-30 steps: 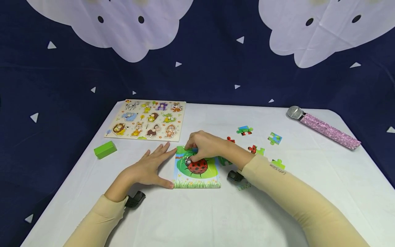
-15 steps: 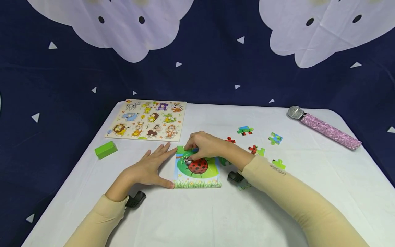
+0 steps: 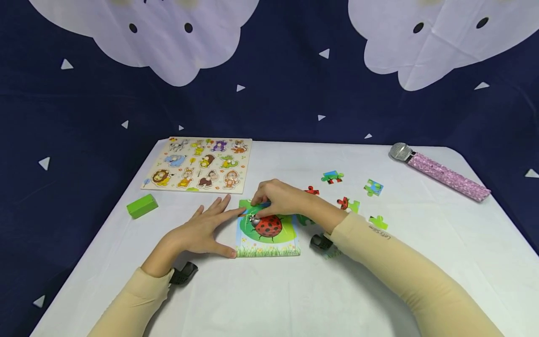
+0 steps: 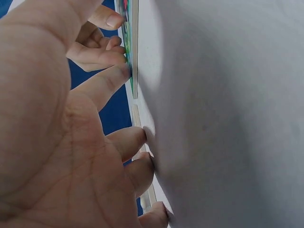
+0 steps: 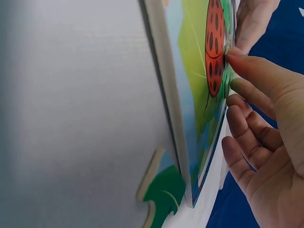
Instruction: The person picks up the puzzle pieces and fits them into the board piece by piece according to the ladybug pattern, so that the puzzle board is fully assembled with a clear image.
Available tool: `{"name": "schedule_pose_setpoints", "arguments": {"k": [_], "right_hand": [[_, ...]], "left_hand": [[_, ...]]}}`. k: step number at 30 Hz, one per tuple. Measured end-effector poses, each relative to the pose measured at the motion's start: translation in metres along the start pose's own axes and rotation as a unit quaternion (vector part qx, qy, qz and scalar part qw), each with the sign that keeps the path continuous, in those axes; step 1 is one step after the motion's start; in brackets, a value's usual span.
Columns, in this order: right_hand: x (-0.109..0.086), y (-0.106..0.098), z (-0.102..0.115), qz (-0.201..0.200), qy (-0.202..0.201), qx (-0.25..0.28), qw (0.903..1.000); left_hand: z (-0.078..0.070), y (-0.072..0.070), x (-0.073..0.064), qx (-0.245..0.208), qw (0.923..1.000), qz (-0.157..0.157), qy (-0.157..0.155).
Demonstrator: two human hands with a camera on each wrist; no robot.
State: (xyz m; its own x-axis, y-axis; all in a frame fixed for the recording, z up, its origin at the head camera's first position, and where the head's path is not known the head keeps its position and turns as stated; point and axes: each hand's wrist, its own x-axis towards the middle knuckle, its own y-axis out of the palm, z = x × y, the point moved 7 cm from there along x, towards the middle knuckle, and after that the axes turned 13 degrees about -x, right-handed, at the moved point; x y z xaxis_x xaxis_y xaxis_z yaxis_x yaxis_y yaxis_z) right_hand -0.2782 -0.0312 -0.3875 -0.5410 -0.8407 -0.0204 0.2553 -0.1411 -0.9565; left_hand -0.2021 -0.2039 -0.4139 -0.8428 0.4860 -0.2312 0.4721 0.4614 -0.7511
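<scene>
A ladybug puzzle board (image 3: 267, 250) lies on the white table. My left hand (image 3: 200, 231) is spread at its left side, thumb at the lower left corner and index fingertip on the upper left edge. My right hand (image 3: 280, 197) reaches over the board's upper part. In the right wrist view, its thumb and index finger pinch a thin green jigsaw piece (image 5: 226, 73) low over the board's surface, the other fingers loosely bent. The left wrist view shows the left fingertips resting on the table and the index finger at the board's edge.
Several loose jigsaw pieces lie to the right, among them a blue-and-green piece (image 3: 374, 187) and a green piece (image 3: 378, 222). An animal peg puzzle (image 3: 195, 164) and a green block (image 3: 142, 206) are at the left. A pink glitter microphone (image 3: 446, 175) lies at the far right.
My left index finger has shifted slightly down and right, onto the board's upper left edge. The right hand stays in nearly the same place over the board.
</scene>
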Motion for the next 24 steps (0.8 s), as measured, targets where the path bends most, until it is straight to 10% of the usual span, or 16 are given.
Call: {"name": "schedule_pose_setpoints", "arguments": {"k": [24], "right_hand": [[-0.061, -0.044, -0.068, -0.057, 0.094, 0.014, 0.9939]], "left_hand": [[-0.003, 0.001, -0.002, -0.019, 0.9998, 0.0, -0.004]]}}
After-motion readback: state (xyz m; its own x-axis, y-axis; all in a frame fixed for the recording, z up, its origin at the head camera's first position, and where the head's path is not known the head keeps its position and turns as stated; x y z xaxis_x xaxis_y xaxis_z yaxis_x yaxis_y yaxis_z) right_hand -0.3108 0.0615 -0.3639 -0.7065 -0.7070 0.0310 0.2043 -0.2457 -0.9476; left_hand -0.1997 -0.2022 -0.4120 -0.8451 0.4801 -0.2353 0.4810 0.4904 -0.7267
